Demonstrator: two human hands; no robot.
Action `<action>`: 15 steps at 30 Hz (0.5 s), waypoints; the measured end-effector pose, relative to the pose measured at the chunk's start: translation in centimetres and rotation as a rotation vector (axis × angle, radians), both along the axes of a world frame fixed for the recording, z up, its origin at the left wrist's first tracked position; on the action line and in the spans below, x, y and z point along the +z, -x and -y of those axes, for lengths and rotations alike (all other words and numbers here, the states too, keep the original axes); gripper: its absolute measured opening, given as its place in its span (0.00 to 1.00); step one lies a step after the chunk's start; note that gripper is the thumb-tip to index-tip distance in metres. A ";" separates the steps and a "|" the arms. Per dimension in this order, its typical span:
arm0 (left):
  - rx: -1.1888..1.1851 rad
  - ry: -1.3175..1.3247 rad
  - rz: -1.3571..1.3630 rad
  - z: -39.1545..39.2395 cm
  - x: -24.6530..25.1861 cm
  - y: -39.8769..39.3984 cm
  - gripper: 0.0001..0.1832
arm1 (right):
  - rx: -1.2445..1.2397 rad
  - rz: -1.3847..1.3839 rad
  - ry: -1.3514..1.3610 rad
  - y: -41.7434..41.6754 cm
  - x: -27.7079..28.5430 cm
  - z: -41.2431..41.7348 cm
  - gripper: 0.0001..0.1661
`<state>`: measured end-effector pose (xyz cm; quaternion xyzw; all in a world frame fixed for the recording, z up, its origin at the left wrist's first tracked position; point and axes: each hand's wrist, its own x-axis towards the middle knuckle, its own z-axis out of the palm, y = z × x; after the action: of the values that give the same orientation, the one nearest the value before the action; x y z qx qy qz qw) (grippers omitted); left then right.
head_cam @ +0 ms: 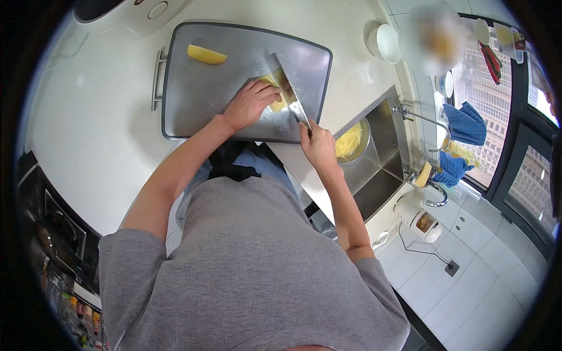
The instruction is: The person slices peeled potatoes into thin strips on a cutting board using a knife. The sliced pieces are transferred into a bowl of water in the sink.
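Observation:
My right hand (319, 142) grips the handle of a cleaver-like kitchen knife (289, 90), its blade slanting up and left across the cutting board (197, 101). Beside the blade, my left hand (254, 100) presses with bent fingers on pale yellow potato slices (277, 104), partly hidden under the fingers. Thin shreds cling to or lie along the far side of the blade. Towards the board's upper left rests a potato wedge (207, 55), apart from both hands. The grey board has a dark rim and a metal handle on its left.
Right of the board, a metal bowl of yellow shreds (350, 141) stands in the steel sink (382, 173). A white bowl (388, 44) sits at the back right. A white appliance (131, 17) occupies the back left. Blue cloths (465, 123) hang by the window.

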<state>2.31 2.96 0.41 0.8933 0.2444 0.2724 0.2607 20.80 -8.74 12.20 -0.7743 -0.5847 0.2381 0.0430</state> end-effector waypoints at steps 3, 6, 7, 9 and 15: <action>-0.010 0.005 -0.010 0.0 -0.1 0.1 0.16 | 0.014 0.011 0.038 0.0 0.0 0.2 0.16; 0.010 -0.001 0.028 -0.1 0.3 0.0 0.16 | -0.008 0.020 -0.001 0.7 -1.4 -0.2 0.15; 0.004 0.003 0.031 -0.1 0.3 0.0 0.16 | -0.016 0.018 -0.026 0.8 -1.8 -0.4 0.15; -0.004 0.010 0.034 0.0 0.2 -0.1 0.15 | -0.042 -0.001 -0.035 0.6 -2.3 -0.5 0.15; -0.001 0.023 0.025 0.0 -0.1 0.2 0.15 | -0.009 -0.012 0.013 0.4 0.4 -0.1 0.14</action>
<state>2.14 3.01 0.33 0.8870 0.2439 0.2805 0.2739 20.41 -8.60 12.62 -0.7759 -0.5792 0.2464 0.0424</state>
